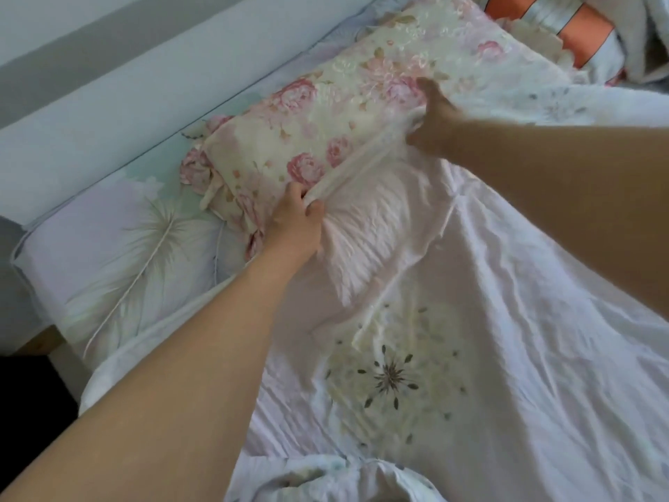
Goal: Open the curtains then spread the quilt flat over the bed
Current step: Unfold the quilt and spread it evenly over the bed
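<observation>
A pale pink quilt (452, 320) with a dandelion print lies rumpled over the bed, its top edge pulled taut just below a cream pillow with pink roses (307, 132). My left hand (295, 219) is shut on the quilt's top edge at the pillow's near corner. Further up the same edge, my right hand (432, 125) is also closed on the quilt, blurred by motion. The stretch of edge between the two hands is bunched into a tight fold. No curtains are in view.
The bed sheet (119, 233) with a feather print shows at the left, beside a pale padded headboard (108, 114). An orange-and-white pillow (564, 27) and a grey blanket (644, 34) lie at the top right. The bed's left corner drops to a dark floor (25, 385).
</observation>
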Motion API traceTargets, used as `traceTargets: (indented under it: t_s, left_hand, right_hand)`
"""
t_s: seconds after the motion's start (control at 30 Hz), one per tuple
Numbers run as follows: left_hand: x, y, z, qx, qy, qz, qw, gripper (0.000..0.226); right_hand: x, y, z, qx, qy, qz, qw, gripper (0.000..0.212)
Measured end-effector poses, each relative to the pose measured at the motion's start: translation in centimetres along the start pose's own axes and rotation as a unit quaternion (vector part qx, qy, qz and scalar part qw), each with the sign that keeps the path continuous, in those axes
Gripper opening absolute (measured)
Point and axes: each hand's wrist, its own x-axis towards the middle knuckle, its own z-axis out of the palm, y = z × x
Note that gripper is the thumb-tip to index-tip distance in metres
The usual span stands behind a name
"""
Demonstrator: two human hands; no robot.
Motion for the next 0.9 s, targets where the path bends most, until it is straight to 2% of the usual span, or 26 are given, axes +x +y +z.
traceTargets:
  t_s: [0.03,0.07,0.1,0.2,0.27,0.3,0.37,0.43,0.53,0.7,0.9]
  left_hand:
    - [0.2,-0.1,0.0,0.02,0.017,0.016,1.0,0.023]
    - [0.3,-0.1,0.0,0.043,0.039,0.031,0.998,0.022]
    - [0.3,0.0,-0.2,0.066,0.066,0.04,0.995,0.021]
    - [-0.1,0.3,-1.0,0.151,0.162,0.052,0.974,0.023]
    - [-1.3,0.3,-1.2,0.216,0.21,0.106,0.948,0.027]
    - [-2.0,0.2,-1.2,0.228,0.201,0.155,0.94,0.028]
    - [-3.4,-0.5,-0.9,0.232,0.107,0.231,0.939,0.029]
    - [-4.7,-1.5,-0.9,0.244,0.032,0.225,0.943,0.034]
    - [-7.0,-2.3,-1.5,0.25,0.045,0.177,0.951,0.039]
    - [-12.6,-4.2,-2.2,0.232,-0.011,0.151,0.961,0.045]
    - [-19.9,-7.8,-2.5,0.169,-0.018,0.139,0.976,0.028]
  right_hand:
    - [-0.4,0.6,1.0,-0.039,-0.061,0.012,0.997,0.076]
    - [-0.7,1.2,1.9,-0.084,-0.086,0.011,0.993,0.079]
    - [-0.9,1.8,2.6,-0.112,-0.082,0.004,0.99,0.076]
    - [-1.8,2.8,3.1,-0.115,0.0,-0.02,0.993,0.066]
    - [-2.7,3.2,3.3,-0.136,0.037,-0.045,0.989,0.06]
    - [-3.3,3.3,3.5,-0.161,0.021,-0.06,0.985,0.058]
    - [-4.7,3.4,4.2,-0.191,-0.04,-0.073,0.978,0.057]
    - [-6.3,3.7,4.6,-0.165,-0.027,-0.085,0.982,0.054]
    - [-9.7,4.2,5.0,-0.136,0.028,-0.124,0.983,0.045]
    - [-17.4,4.9,7.3,-0.085,0.008,-0.15,0.985,0.04]
    - [-24.9,5.5,10.0,-0.112,0.036,-0.152,0.981,0.039]
